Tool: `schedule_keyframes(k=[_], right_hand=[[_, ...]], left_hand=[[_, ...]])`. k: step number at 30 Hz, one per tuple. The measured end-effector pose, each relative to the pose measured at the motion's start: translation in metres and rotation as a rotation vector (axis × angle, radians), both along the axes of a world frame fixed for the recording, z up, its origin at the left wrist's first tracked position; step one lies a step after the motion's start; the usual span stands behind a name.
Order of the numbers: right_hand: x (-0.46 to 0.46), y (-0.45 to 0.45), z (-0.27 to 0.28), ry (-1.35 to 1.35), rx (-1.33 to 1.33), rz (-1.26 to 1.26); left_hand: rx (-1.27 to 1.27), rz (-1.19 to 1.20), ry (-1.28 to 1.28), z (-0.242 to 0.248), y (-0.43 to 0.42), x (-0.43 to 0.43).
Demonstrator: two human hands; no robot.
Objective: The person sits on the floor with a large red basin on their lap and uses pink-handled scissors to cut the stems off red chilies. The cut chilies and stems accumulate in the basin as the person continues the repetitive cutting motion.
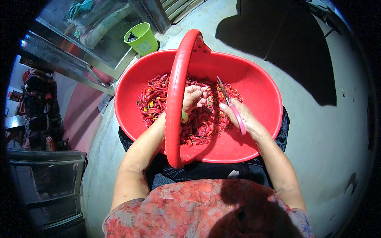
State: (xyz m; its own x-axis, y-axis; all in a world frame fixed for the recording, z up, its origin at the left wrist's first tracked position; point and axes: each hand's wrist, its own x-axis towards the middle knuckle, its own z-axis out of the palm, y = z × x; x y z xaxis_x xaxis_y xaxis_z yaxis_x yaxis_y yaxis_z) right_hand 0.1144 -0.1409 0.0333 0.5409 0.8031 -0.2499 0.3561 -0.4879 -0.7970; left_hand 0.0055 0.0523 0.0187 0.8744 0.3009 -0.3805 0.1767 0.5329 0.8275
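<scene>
A red plastic basket [256, 71] with an arched handle [175, 98] sits before me, across my lap. Whole dried red chillies [154, 98] fill its left and middle parts. Cut chilli pieces [221, 119] lie in a heap to the right, under my right hand. My right hand [239, 114] grips scissors [235, 111] with pink handles, their blades pointing away from me over the cut pieces. Just right of the arched handle, my left hand [193, 98] is over the chillies with thumb and fingertips drawn together. Whether a small piece is pinched there is unclear.
A light green bin [143, 40] with dark contents stands behind the basket at the left. Beside it is a glass-panelled door [80, 56]. A dark-framed glazed piece [47, 178] stands at lower left. Shadows fall across the concrete floor [315, 142].
</scene>
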Motion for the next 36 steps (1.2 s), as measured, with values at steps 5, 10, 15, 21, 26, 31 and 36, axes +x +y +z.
schedule_keyframes(k=[5,10,15,21,26,31,36], right_hand=[[-0.007,-0.001,0.004,-0.064,-0.018,0.025],[-0.012,-0.003,0.017,-0.005,-0.116,0.045],[-0.017,-0.003,0.025,-0.074,-0.074,0.072],[-0.018,-0.002,0.021,-0.096,-0.072,0.081],[-0.016,0.001,0.014,-0.028,-0.044,0.019],[-0.010,0.001,0.005,-0.018,0.043,-0.037],[-0.008,0.001,-0.003,-0.028,0.031,-0.032]], left_hand=[[0.028,-0.014,-0.033,-0.005,-0.002,0.000],[-0.004,0.018,-0.022,-0.012,-0.006,0.002],[0.102,0.029,-0.007,-0.013,-0.011,0.005],[0.296,-0.055,-0.008,-0.016,-0.017,0.010],[0.177,-0.068,0.011,-0.014,-0.027,0.010],[0.004,-0.043,0.070,-0.009,-0.025,0.009],[0.004,-0.094,0.039,-0.008,-0.025,0.008]])
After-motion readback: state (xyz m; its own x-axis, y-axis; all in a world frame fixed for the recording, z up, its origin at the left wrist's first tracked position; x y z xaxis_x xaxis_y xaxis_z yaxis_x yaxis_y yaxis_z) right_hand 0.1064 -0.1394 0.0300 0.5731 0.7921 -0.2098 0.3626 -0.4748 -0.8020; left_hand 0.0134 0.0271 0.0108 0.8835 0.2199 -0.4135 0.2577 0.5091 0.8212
